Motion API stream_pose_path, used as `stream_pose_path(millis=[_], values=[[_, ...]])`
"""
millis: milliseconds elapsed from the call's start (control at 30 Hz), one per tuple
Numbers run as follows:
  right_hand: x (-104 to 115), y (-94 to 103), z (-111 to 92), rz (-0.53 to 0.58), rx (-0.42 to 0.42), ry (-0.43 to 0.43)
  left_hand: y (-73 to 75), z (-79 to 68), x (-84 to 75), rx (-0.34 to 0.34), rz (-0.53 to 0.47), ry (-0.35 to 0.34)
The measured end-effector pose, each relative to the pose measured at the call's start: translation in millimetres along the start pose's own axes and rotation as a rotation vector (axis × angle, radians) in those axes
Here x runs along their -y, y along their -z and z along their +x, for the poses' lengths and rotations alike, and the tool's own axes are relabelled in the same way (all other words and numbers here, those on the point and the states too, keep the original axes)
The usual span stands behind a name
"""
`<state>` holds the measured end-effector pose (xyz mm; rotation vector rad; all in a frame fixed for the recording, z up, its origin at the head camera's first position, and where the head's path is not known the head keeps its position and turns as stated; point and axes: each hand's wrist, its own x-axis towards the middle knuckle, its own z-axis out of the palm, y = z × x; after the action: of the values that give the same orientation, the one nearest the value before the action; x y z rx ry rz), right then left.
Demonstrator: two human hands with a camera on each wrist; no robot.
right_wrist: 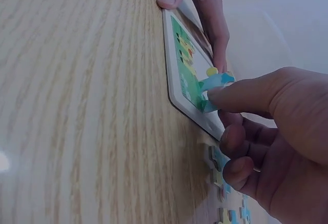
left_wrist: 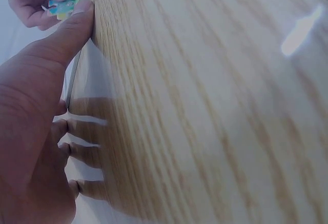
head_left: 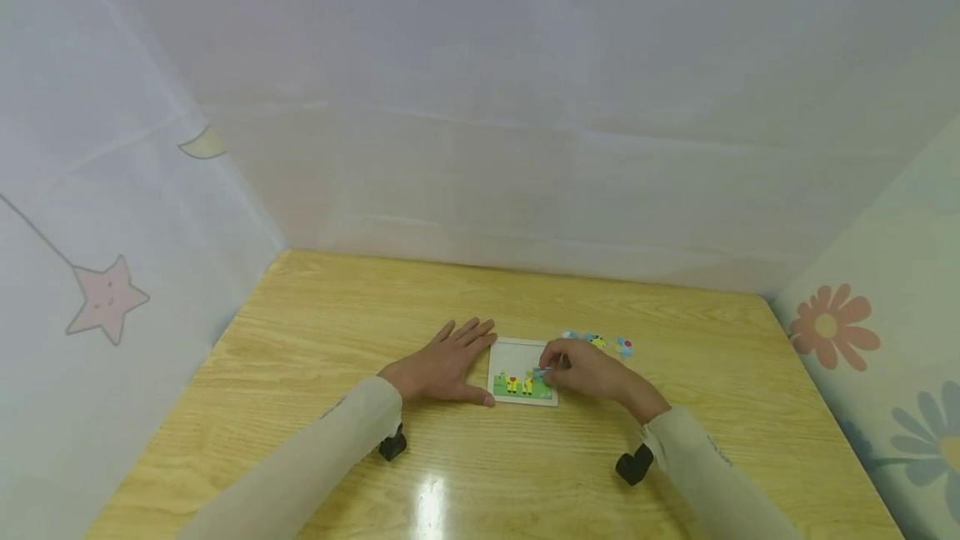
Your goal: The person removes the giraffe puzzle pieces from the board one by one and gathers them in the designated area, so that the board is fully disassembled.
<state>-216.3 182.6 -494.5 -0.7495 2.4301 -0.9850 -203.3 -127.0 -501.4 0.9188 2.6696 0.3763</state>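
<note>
A white-rimmed puzzle tray (head_left: 517, 355) lies on the table in front of the person. Joined pieces along its near side form a green strip with yellow figures (head_left: 512, 385). The right hand (head_left: 588, 369) pinches a light-blue puzzle piece (right_wrist: 218, 82) between thumb and forefinger, close over the tray's near right part. With fingers spread, the left hand (head_left: 446, 363) rests at the tray's left side. Its thumb touches the near left corner, and its fingertips reach the far left corner. The right wrist view shows the held piece tilted above the green strip.
Several loose puzzle pieces (head_left: 596, 341) lie on the wooden table (head_left: 360, 298) beyond and to the right of the tray. Printed cloth walls (head_left: 525, 190) enclose the table at the back and both sides. A black wrist device (head_left: 634, 465) sits under the right sleeve.
</note>
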Motion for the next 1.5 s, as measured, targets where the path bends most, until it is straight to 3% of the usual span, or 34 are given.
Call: stream_pose_path(millis=[633, 1133, 1267, 1500], values=[[1.8, 0.5, -4.3, -0.106, 0.005, 0.039, 2.2, 0.4, -0.4, -0.002, 0.002, -0.029], [-18.7, 24.8, -36.5, -0.003, -0.096, -0.026, -0.8, -1.1, 0.6, -0.009, 0.011, -0.019], [-25.0, 30.3, -43.6, 0.000, -0.101, -0.020, -1.5, -1.2, 1.8, -0.001, 0.011, -0.005], [-36.4, 40.5, -57.1, -0.009, -0.134, -0.079, -1.4, -1.3, 2.1, -0.002, 0.008, -0.011]])
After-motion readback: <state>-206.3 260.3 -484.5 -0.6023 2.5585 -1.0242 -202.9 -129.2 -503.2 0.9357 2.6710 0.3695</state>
